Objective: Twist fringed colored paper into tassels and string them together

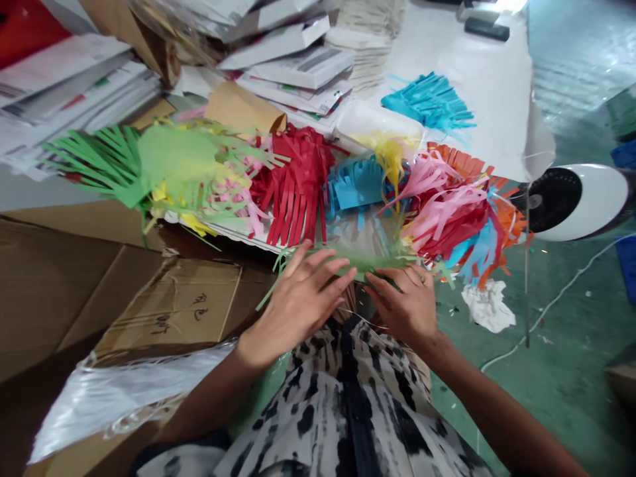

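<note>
At far left, flattened cardboard boxes (163,305) and a clear plastic sheet (114,391) lie low, out of the way, below stacks of printed paper (59,79). On the white-covered surface (487,86), cut paper fringes are spread side by side: a green fringe (114,162), then a red fringe (293,179).

At the near edge, the left hand (298,301) lies open, fingers spread flat, apparently pinning down a narrow green strip (377,262). The right hand (405,305) covers the strip's other end with bent fingers; whether it grips cannot be told. The strip runs between both hands, above the person's lap.

Further right, a pink fringe (447,199) hangs over the edge. A white fan (571,199) rests on the green floor (571,344).
</note>
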Tool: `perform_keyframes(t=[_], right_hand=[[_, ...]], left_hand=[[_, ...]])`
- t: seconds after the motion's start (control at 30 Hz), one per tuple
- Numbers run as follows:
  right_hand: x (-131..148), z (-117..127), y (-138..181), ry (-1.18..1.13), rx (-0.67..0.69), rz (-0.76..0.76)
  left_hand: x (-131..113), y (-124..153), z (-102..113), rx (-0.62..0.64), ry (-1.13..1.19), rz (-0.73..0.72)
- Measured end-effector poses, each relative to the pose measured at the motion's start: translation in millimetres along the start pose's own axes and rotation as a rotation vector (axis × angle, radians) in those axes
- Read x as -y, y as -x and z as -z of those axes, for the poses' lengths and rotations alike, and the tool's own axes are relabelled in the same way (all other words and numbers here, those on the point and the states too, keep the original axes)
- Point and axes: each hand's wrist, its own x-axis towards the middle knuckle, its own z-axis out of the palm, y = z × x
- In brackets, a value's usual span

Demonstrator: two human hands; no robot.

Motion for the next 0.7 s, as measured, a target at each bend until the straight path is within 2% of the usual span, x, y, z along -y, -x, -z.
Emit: perform_keyframes(t=[0.07,0.13,0.2,0.3,0.47,0.7], right_hand=[[-2,0,0,-0.016,-0.002,0.01],[-6,0,-1,-0.037,-0.006,0.022],[-11,0,-2,-0.064,-0.009,0.042],[-19,1,-3,-0.122,-0.006,0.069],[-21,4,-7,-0.18,0.049,0.045],[-25,15,-21,-0.165,0.134,-0.122]], left_hand=[[5,-7,-21,-0.007,0.029,-0.101],[15,-10,-36,-0.033,0.038,-0.111],[24,-10,-42,-0.063,0.046,-0.103],[31,-11,-39,-0.099,0.092,-0.09],[28,-20,-36,-0.076,0.097,0.033],[30,-27,-39,-0.034,0.061,0.114]])
